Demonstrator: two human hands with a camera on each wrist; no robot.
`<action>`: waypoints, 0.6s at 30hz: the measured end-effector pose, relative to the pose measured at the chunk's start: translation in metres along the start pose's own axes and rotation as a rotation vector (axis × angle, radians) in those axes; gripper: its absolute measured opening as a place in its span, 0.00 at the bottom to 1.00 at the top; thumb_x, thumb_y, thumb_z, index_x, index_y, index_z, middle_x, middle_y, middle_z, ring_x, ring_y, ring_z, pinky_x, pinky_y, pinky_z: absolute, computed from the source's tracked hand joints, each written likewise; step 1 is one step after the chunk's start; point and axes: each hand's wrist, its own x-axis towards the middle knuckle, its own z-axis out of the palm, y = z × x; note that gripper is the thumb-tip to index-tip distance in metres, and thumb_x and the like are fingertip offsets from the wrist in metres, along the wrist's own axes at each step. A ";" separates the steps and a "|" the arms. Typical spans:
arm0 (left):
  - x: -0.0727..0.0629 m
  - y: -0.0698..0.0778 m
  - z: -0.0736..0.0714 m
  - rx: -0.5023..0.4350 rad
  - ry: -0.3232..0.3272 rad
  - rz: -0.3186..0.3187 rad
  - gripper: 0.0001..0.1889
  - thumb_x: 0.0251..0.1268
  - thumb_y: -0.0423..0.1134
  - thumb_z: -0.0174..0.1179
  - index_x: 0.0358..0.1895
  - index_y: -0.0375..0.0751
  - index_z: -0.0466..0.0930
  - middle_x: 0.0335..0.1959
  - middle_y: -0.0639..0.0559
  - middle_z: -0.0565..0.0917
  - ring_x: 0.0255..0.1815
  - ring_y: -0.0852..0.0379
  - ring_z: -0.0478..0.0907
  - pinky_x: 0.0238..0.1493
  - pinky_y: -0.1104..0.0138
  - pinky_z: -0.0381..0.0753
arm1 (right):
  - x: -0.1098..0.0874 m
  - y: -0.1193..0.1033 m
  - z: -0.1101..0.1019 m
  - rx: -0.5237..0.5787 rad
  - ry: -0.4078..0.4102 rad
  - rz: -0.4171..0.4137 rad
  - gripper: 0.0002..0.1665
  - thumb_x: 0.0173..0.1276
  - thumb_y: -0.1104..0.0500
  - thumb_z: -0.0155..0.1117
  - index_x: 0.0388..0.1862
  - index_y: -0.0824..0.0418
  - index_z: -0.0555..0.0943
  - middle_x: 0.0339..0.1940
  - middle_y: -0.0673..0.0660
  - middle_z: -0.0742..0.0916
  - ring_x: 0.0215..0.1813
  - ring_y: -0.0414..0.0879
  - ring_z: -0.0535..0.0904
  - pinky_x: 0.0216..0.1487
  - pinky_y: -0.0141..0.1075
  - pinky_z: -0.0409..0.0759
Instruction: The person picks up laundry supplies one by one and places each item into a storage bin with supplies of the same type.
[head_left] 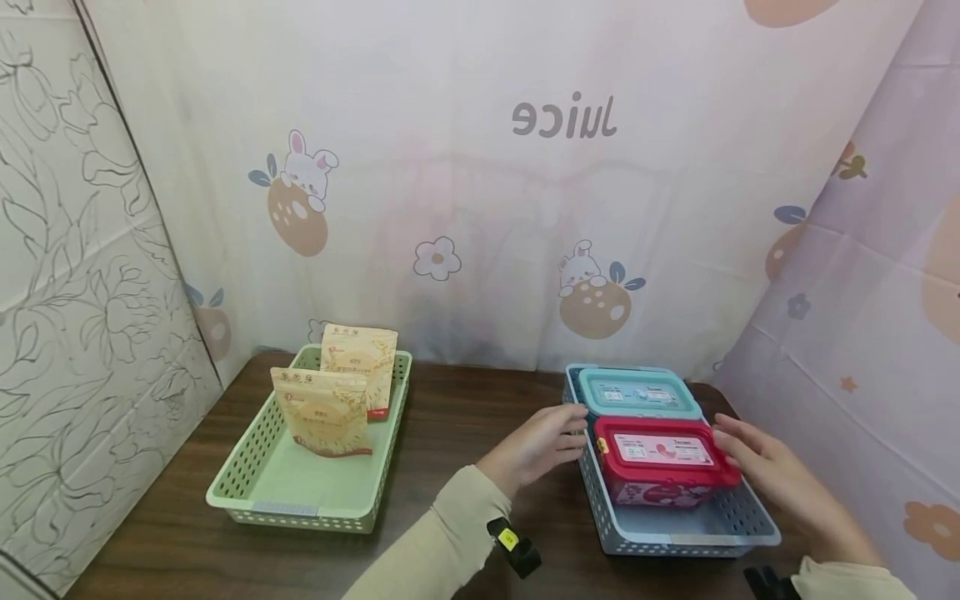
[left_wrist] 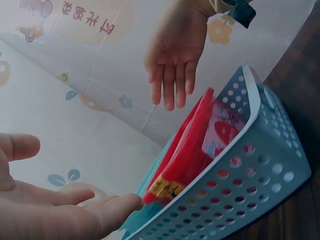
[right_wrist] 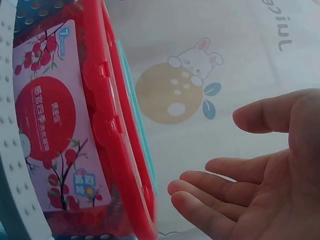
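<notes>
A red lidded plastic box [head_left: 660,461] with a pink fruit label sits in the blue perforated basket [head_left: 678,546]. Behind it in the same basket lies a teal-lidded box [head_left: 637,393]. My left hand [head_left: 538,450] is at the basket's left side, fingers extended toward the red box. On the opposite side, my right hand [head_left: 780,477] has its fingertips close by the red lid's right end. In the left wrist view the right hand [left_wrist: 177,60] shows a bare palm with straight fingers. The right wrist view shows the red box [right_wrist: 60,125] beside relaxed, spread fingers.
A green perforated basket [head_left: 288,508] stands at the left of the dark wooden table [head_left: 480,400], holding two yellow stand-up pouches, a front pouch [head_left: 324,412] and a rear pouch [head_left: 362,358]. Printed curtains [head_left: 465,167] hang behind and beside the table.
</notes>
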 end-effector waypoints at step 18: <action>-0.006 0.005 -0.037 0.219 0.083 0.057 0.30 0.79 0.47 0.46 0.75 0.32 0.60 0.69 0.39 0.71 0.70 0.40 0.68 0.71 0.47 0.65 | 0.019 -0.033 0.036 -0.093 0.020 -0.084 0.47 0.78 0.36 0.43 0.82 0.65 0.48 0.76 0.78 0.55 0.70 0.79 0.57 0.57 0.77 0.64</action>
